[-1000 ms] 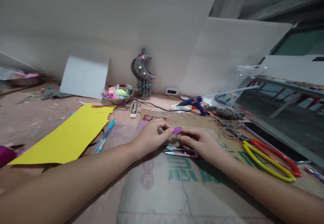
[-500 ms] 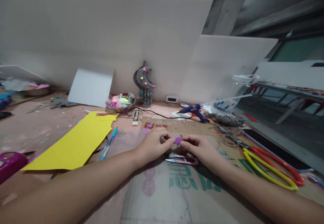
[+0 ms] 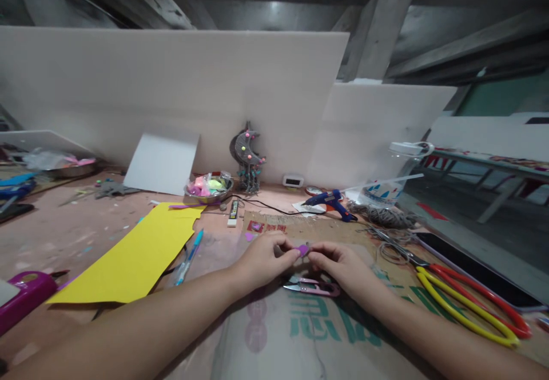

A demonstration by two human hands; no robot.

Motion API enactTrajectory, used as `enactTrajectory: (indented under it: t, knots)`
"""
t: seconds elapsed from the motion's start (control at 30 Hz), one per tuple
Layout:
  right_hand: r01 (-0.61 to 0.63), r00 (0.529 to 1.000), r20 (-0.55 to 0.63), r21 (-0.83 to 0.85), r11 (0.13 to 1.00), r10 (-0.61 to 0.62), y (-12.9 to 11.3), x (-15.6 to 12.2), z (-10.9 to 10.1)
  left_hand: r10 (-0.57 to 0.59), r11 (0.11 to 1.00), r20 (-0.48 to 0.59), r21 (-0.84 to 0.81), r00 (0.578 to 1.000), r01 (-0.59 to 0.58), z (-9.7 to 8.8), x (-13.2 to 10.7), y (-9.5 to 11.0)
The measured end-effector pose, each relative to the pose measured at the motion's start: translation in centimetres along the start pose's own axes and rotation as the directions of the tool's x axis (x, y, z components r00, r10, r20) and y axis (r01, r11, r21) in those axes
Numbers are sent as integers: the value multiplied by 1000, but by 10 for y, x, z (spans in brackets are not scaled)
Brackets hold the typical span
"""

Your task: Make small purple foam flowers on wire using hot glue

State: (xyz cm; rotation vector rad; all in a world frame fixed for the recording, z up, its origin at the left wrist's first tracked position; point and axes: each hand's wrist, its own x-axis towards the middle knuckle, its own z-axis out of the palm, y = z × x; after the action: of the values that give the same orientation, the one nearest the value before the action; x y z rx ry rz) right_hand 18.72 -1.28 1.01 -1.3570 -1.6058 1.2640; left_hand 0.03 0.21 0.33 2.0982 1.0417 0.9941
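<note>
My left hand [image 3: 263, 262] and my right hand [image 3: 343, 266] meet at the middle of the table, both pinching one small purple paper piece [image 3: 303, 249] between fingertips. The fingers of each hand are closed on it. Small pink thread snips [image 3: 312, 287] lie on the flattened cardboard [image 3: 309, 334] just under my hands. My forearms rest over the cardboard's near part.
A yellow paper sheet [image 3: 137, 257] and a blue pen [image 3: 189, 257] lie to the left. Large red-and-yellow scissors [image 3: 467, 305], a phone [image 3: 476, 268] and grey twine [image 3: 384, 215] sit right. A blue glue gun [image 3: 329, 201], a bowl of coloured bits [image 3: 209, 187] and a moon ornament [image 3: 247, 154] stand behind.
The camera has tilted upward, showing more ceiling. My hands stay together on the purple piece, with only small finger movement.
</note>
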Motion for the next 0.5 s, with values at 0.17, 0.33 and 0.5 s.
enactTrajectory:
  t: [0.17, 0.33, 0.5]
  knots:
    - [-16, 1000, 9, -21, 1000, 16, 0, 0, 1, 13, 1000, -4, 20, 1000, -13, 0, 0, 1]
    - [-20, 1000, 12, 17, 1000, 20, 0, -1, 2, 24, 999, 0, 31, 1000, -24, 0, -1, 1]
    - [-6, 999, 40, 30, 1000, 5, -4, -2, 1, 13, 1000, 11, 3, 1000, -13, -1, 0, -1]
